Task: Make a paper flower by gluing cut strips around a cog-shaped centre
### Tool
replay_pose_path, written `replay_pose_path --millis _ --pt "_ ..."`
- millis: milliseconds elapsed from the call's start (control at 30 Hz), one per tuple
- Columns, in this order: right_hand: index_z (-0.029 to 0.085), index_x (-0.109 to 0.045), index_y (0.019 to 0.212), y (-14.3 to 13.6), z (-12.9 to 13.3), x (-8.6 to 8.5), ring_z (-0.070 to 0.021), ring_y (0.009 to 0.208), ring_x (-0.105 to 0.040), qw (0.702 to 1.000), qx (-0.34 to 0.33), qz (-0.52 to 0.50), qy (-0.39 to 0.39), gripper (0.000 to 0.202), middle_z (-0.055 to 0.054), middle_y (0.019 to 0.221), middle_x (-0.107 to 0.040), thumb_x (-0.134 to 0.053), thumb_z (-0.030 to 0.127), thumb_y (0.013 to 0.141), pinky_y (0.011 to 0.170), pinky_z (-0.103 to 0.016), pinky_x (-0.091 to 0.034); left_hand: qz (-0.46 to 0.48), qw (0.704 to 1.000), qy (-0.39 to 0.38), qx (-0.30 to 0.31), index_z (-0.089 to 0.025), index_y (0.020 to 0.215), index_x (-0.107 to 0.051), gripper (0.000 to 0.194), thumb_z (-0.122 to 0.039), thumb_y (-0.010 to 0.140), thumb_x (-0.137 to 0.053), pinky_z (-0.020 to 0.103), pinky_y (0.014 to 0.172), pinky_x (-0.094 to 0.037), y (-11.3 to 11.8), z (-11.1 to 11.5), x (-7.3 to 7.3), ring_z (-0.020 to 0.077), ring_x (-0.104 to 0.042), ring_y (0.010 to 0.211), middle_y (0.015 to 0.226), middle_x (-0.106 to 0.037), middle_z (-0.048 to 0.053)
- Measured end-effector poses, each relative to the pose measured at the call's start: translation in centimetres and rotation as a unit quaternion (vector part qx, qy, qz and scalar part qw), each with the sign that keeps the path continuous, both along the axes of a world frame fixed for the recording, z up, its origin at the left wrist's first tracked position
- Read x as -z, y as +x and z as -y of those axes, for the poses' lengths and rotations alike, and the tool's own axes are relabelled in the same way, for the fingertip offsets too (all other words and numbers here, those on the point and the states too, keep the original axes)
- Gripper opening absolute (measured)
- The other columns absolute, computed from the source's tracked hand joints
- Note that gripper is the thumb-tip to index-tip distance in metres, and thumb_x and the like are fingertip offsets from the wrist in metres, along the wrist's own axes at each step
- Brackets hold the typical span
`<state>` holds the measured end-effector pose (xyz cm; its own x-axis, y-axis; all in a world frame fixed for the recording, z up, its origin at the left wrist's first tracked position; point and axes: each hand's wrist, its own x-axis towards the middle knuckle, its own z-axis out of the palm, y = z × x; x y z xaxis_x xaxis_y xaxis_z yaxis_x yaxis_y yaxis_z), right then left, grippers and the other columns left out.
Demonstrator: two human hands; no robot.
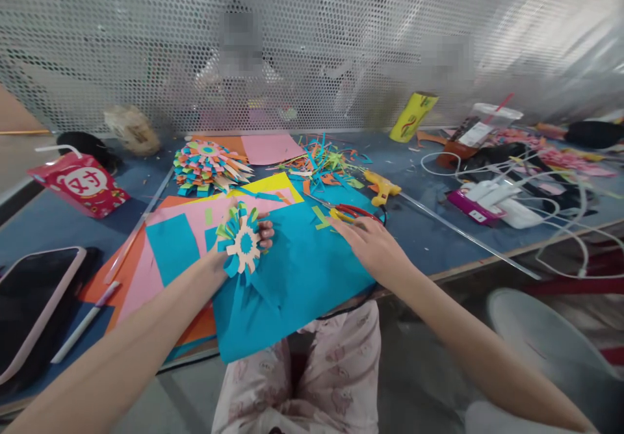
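Note:
In my left hand [266, 231] is a paper flower [244, 244] of fringed blue, green and peach strips, held upright with fingers behind it. My right hand [373, 245] lies over a large blue paper sheet [302, 278], fingers stretched out. Its fingertips are at the red and yellow handles of scissors [358, 212]; whether they touch cannot be told. Small light green paper strips [320, 218] lie just beside these fingertips. Under the flower, pink paper [141, 284] and orange paper [199, 323] spread out, partly covered by the blue sheet.
Behind lie a multicoloured paper flower ball [207, 164] and a heap of paper strips [324, 164]. A yellow glue gun [381, 188] with a long clear glue stick [468, 232] sits right. A red drink carton [82, 184], phone [39, 310], marker [85, 323] and cabled power strip [475, 203] flank the paper.

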<state>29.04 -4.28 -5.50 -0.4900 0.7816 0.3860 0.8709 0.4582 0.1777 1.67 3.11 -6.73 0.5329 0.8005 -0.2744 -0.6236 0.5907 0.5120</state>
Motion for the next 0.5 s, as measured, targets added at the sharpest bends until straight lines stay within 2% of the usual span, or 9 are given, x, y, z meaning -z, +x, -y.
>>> replay_pose_path --millis 100,267,400,467,500 --pt "0.027 -0.042 0.141 0.0 0.2 -0.2 -0.0256 0.102 -0.054 0.998 0.029 0.046 -0.011 0.053 -0.005 0.106 -0.071 -0.037 0.009 0.092 0.086 -0.040 -0.047 -0.015 1.000 -0.013 -0.005 -0.014 0.078 -0.062 0.054 -0.066 0.081 -0.045 0.026 0.044 -0.035 0.0 0.2 -0.4 0.0147 -0.044 0.056 0.068 -0.051 0.007" --pt "0.017 -0.030 0.147 -0.4 0.3 0.2 -0.0272 0.104 -0.054 0.993 0.043 0.068 -0.086 0.060 -0.011 0.089 -0.072 -0.031 0.003 0.089 0.085 -0.041 -0.043 -0.059 0.997 -0.042 -0.008 -0.016 0.078 -0.060 0.057 -0.067 0.084 -0.034 0.026 0.043 -0.027 0.2 -0.2 -1.0 0.0143 -0.036 0.054 0.065 -0.047 0.006" --pt "0.019 -0.030 0.146 -0.5 0.8 -0.1 -0.0296 0.128 -0.042 0.993 0.042 0.018 -0.113 0.063 -0.012 0.107 -0.070 -0.027 -0.002 0.087 0.096 -0.053 -0.032 -0.090 0.993 -0.067 -0.021 -0.017 0.085 -0.061 0.065 -0.067 0.086 -0.019 0.028 0.047 -0.022 0.4 -0.5 -1.7 0.0162 -0.031 0.057 0.063 -0.044 0.006" --pt "0.021 -0.034 0.144 -0.5 1.5 -1.0 -0.0284 0.132 -0.039 0.991 0.025 -0.031 -0.126 0.056 -0.012 0.114 -0.068 -0.030 0.004 0.090 0.100 -0.056 -0.028 -0.099 0.992 -0.069 -0.032 -0.017 0.092 -0.061 0.072 -0.068 0.086 -0.011 0.029 0.048 -0.020 0.6 -0.4 -2.0 0.0169 -0.029 0.059 0.063 -0.044 0.006" --pt "0.021 -0.036 0.143 -0.5 2.0 -1.6 -0.0273 0.130 -0.042 0.988 0.013 -0.070 -0.135 0.052 -0.011 0.114 -0.068 -0.035 0.010 0.092 0.102 -0.055 -0.028 -0.103 0.992 -0.068 -0.035 -0.017 0.095 -0.060 0.074 -0.068 0.086 -0.008 0.029 0.049 -0.019 0.7 -0.3 -2.1 0.0170 -0.028 0.059 0.063 -0.043 0.006"
